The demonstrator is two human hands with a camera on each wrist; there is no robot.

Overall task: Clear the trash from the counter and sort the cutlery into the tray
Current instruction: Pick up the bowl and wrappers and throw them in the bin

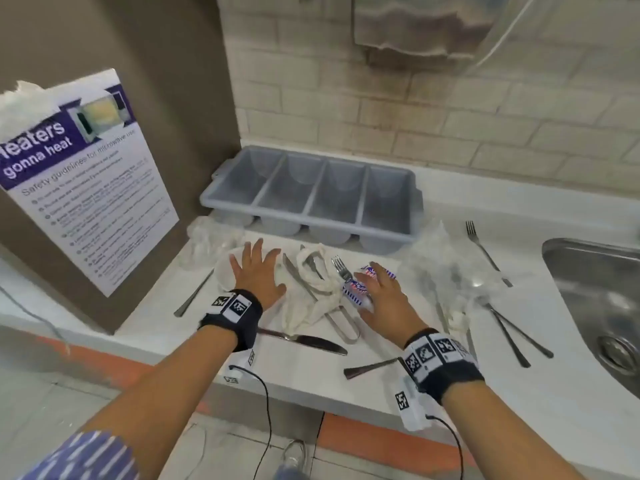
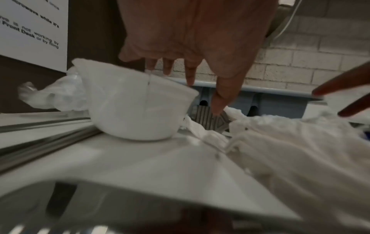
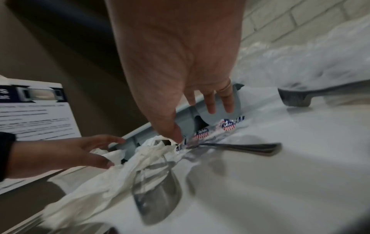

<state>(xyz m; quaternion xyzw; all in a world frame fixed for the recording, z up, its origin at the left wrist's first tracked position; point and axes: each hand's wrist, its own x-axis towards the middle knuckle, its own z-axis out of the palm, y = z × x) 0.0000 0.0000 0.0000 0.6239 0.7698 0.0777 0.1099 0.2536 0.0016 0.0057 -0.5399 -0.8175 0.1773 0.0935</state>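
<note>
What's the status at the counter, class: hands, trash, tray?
Left hand open over white cup. Right hand open at printed wrapper. Tray empty. Crumpled napkin draped across cutlery.

Black wristbands [image 1: 231, 315] with white square-code tags, thin black cables, a blue-and-white striped sleeve [image 1: 93, 457]

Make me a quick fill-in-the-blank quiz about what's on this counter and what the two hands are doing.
1. The grey cutlery tray has ____ compartments.
2. The left hand hovers with fingers spread over a white ____.
3. The right hand reaches at a wrapper printed in red, white and ____.
4. The steel sink lies on the person's ____ side.

Missing words: four; cup; blue; right
</note>
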